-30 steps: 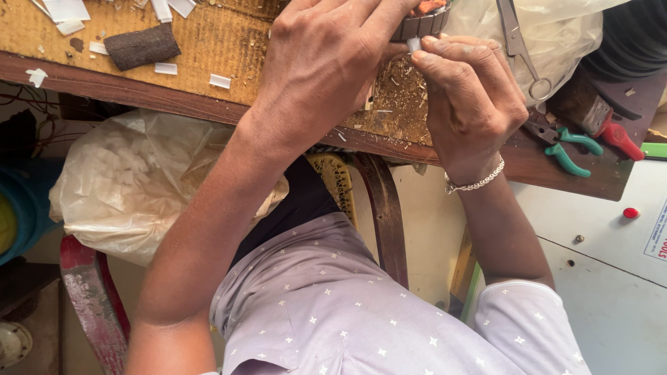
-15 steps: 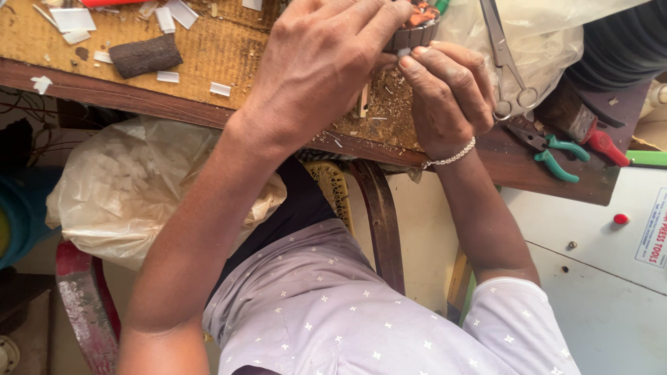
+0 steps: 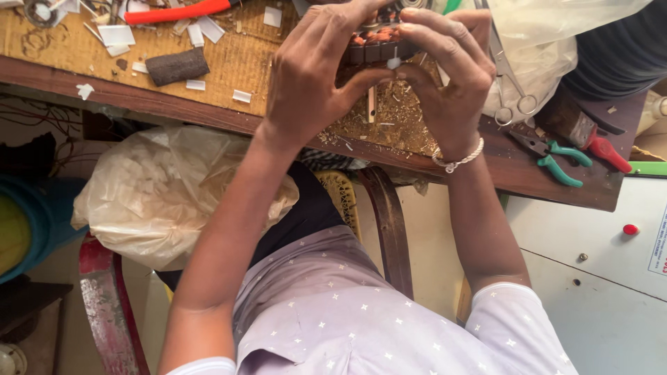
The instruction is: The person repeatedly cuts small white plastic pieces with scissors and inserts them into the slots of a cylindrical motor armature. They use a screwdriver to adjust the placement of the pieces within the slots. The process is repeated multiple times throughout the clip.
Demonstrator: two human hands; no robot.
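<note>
We worked at a wooden desk whose top was covered by a worn tan board littered with shavings and white paper scraps. A large crumpled plastic bag hung below the desk's front edge, just beside our left forearm, and another clear bag sat on the desk at the far right.

Our left hand and right hand met above the desk's middle, both closed on a small dark motor core with copper-coloured windings. The core sat between the two hands, pinched from the left by the left thumb and fingers and from the right by the right fingers; most of it was hidden behind them. A short pale pin showed below the core, between the two thumbs, touching them. A beaded bracelet circled our right wrist.

Well apart to the left lay a red-handled tool and a dark stubby cylinder. To the right of the right hand lay steel scissors, and beyond them green-handled pliers beside a red-handled tool.
</note>
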